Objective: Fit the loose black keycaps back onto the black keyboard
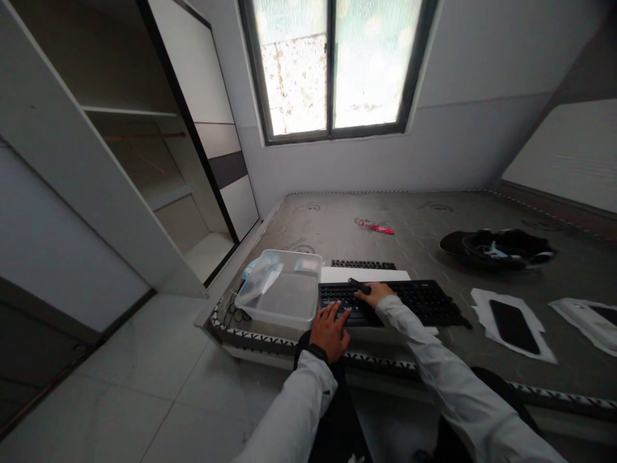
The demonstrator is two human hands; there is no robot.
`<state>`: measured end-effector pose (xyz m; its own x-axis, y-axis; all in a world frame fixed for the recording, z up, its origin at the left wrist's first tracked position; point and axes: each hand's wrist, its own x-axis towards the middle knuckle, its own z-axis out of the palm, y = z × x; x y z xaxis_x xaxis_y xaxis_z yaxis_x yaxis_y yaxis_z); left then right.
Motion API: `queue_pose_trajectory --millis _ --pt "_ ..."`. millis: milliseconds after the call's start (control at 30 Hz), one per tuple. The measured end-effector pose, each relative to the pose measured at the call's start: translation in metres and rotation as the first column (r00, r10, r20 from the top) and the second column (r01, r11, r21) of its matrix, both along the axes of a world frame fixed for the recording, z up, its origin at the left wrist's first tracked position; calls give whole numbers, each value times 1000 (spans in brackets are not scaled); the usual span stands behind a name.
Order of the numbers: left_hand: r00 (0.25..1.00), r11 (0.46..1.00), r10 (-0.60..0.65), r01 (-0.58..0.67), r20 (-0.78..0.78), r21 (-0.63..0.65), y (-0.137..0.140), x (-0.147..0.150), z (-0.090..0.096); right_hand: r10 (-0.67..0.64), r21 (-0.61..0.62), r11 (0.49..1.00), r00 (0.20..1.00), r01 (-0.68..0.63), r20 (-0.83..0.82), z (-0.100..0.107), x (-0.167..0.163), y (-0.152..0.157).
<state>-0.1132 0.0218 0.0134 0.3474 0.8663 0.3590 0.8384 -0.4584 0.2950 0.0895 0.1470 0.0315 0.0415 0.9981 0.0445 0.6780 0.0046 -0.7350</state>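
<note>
A black keyboard (pixel 427 301) lies across the front of the mattress. Resting on its left end is my left hand (pixel 330 329), fingers spread over the keys and nothing held. My right hand (pixel 379 294) grips a short black pen-like tool (pixel 358 286) above the left half of the keys; its exact kind and its far tip are unclear. Part of a white sheet (pixel 366 275) shows behind the keyboard, and beyond it runs a strip of black keys or keycaps (pixel 364 264).
A clear plastic box (pixel 289 292) with thin plastic packaging stands left of the keyboard. To the right lie a dark phone-like slab (pixel 515 326) on white paper and a black cap (pixel 506 247). A red packet (pixel 376 227) sits farther back on the mattress (pixel 332 212).
</note>
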Motion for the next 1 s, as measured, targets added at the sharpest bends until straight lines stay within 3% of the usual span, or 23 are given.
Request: queue_pose_trajectory --millis 167,467,700,1000 --pt "1000 1000 8 -8 -2 2 1 0 -2 28 -3 1000 993 -28 114 -9 -2 -11" --pt "1000 1000 6 -6 -12 1 0 0 1 48 7 999 987 -50 155 -11 -3 -14" --pt "1000 999 19 -19 10 44 1 -2 4 56 21 998 993 -54 -104 -9 -7 -21" --pt "990 989 122 -127 65 74 1 -9 2 229 15 972 926 -236 -299 -18 -42 -57"
